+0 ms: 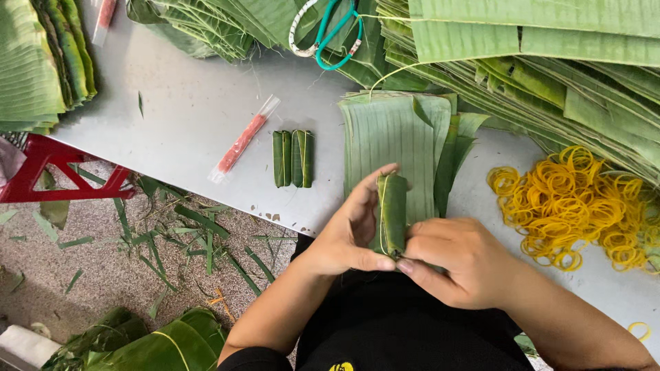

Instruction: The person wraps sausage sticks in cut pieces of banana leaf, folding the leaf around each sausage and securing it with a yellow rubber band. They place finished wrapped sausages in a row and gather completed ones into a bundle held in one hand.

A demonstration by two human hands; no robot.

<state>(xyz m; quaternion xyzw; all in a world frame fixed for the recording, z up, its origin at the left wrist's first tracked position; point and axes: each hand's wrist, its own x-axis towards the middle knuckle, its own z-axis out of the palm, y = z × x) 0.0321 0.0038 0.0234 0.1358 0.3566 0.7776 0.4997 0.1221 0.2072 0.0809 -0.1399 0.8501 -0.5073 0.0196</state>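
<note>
Two finished leaf-wrapped rolls [293,159] were seen lying side by side on the grey surface [185,117], just right of a red stick sealed in a clear sleeve [242,143], with a stack of folded banana leaves [41,62] at the far left edge. Further right, the left hand [347,230] was held palm-in with the wrist bent, its grip closed on a leaf-wrapped roll [392,213]: the fingers were curled behind the upright bundle and the thumb was pressed to its lower end. That roll was held above the near edge of the surface, over a pile of cut leaf pieces [399,134]. A thin yellow band was seen running lengthwise along it. The right hand [457,257] was closed against the roll's lower right side, the forefinger and thumb pinched at its bottom tip, where they met the left thumb. The step in hand was judged to be the binding of the wrapped roll; a firm hold and even tension on the band would be called for, so that the folds are not loosened. Teal-handled scissors [337,34] were laid on long leaves [536,55] behind, and a heap of yellow rubber bands [584,206] was spread at the right.
</note>
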